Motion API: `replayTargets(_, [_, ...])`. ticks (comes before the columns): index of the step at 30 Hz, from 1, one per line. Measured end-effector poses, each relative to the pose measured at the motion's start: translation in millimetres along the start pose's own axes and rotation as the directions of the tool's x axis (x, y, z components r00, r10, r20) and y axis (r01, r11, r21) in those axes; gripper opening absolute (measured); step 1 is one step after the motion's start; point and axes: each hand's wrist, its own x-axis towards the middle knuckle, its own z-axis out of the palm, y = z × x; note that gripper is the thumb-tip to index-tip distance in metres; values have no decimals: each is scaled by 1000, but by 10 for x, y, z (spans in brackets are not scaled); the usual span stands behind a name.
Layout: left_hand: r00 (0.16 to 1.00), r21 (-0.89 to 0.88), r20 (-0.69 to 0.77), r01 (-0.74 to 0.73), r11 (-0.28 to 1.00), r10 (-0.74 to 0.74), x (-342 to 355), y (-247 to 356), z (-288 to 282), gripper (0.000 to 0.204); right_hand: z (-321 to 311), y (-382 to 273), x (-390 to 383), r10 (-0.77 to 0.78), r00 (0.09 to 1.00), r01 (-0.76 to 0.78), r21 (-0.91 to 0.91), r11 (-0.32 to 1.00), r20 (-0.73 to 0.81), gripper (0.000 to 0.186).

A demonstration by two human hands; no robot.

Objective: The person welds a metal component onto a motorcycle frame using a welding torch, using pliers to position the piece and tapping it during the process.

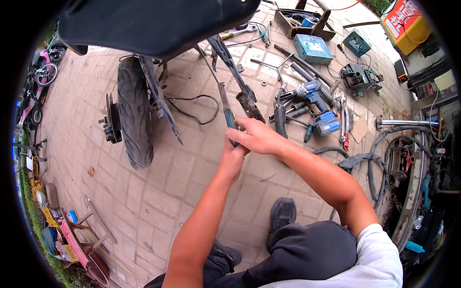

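Both hands are together on a slim, long tool with a dark green handle [229, 117]; its exact kind is unclear. My right hand [254, 137] wraps round the handle, thumb across it. Just below, my left hand [234, 161] is closed round the handle's lower end, its fingers partly hidden. The tool's narrow metal end points up and away, next to the scooter's black fork-like bracket [233, 72]. Left of the bracket stands a wheel with a worn black tyre [135, 113]. A dark body panel [153, 26] hangs above and hides the tool's surroundings at the top.
On the paving to the right lie a blue cordless impact wrench [312, 93], a battery [327, 123], pipes and several hand tools. A teal box [313, 49] and wooden toolbox [303, 24] stand behind. A hose [379, 163] coils at right; a pink bicycle [45, 74] stands far left.
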Motion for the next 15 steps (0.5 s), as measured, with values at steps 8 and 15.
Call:
replayTargets(8, [962,294,-208,-109,949,175,426,-28,271,37,-225,-12,-416,90,983,-11,430,903,-162,44])
replayTargets(15, [894,320,-297,-237,917,335,570,-126,412,33,-325,79,-579,134,961,0,480,877,-243,34])
